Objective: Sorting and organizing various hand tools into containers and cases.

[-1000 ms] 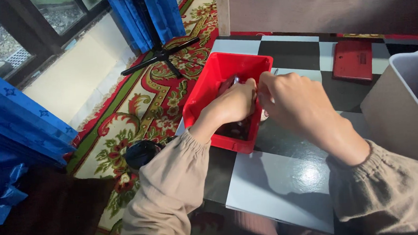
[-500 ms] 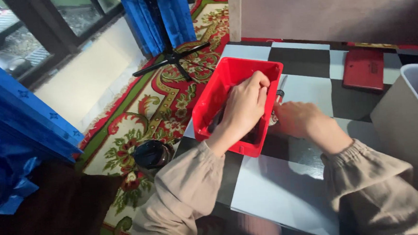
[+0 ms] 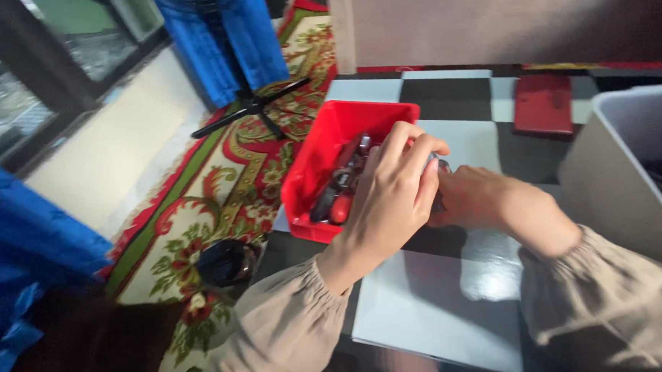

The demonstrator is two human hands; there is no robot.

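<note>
Head view, both hands met at the right-hand rim of the red bin [image 3: 322, 160], which sat on the checkered worktop [image 3: 430, 310] near its left edge. Left hand [image 3: 393, 194] was raised over the bin's right wall, fingers curled around a small dark metal part [image 3: 438, 164]; only a sliver of the part showed at the fingertips, so its kind could not be told. Right hand [image 3: 473, 196] lay just beside it, low on the worktop, fingers tucked under the left hand; whether it gripped the same part or simply steadied it cannot be told. Judgement on handling: a part this small is best pinched close to its end, with the other hand kept touching as a brace, and held above the bin so that a slip drops it back inside. Bin contents: a loose pile of small tools or fittings, dark metal pieces and one with a red handle [image 3: 340, 207]. A grey tub [image 3: 613, 169] stood at the right edge; dark contents were barely visible inside. A flat red case [image 3: 543, 102] lay farther back on the worktop, well apart from both containers.
</note>
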